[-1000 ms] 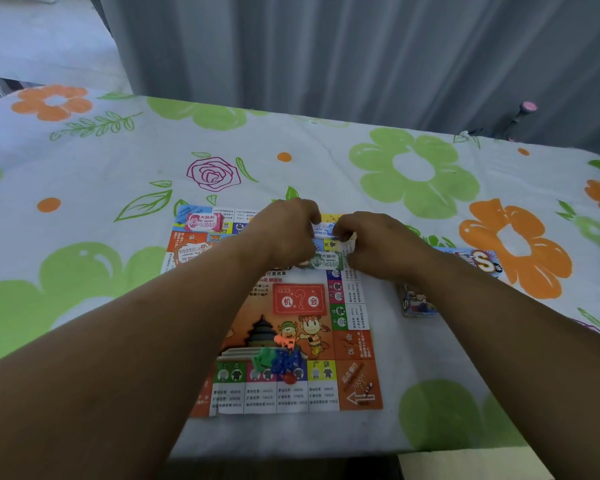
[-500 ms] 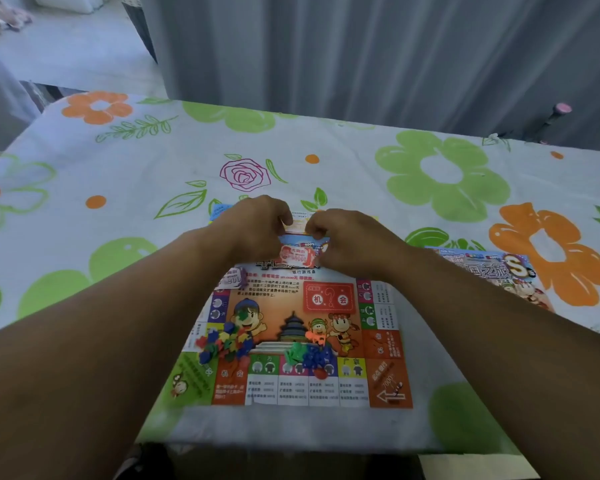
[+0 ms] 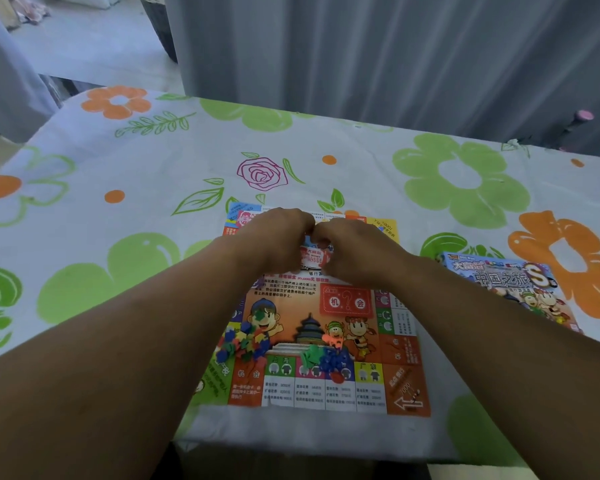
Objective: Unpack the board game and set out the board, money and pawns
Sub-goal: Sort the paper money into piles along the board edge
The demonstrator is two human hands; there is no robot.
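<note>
Step in hand: your left hand (image 3: 278,240) and right hand (image 3: 357,254), fingers curled, together pinch the money (image 3: 314,259) above the board (image 3: 402,389). Next, likely lay it flat, clear of the pawns (image 3: 329,362).

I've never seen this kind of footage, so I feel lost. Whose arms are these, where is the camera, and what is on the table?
There is no machine here: a person works with bare hands. The single camera sits on their head and looks forward and down, so both arms reach in from the bottom. On the flowered tablecloth lies the unfolded game board, with small coloured pawns heaped near its front edge. The game box lies to its right. The left hand and right hand meet over the board's far part, fingers curled on a red play-money note.
</note>
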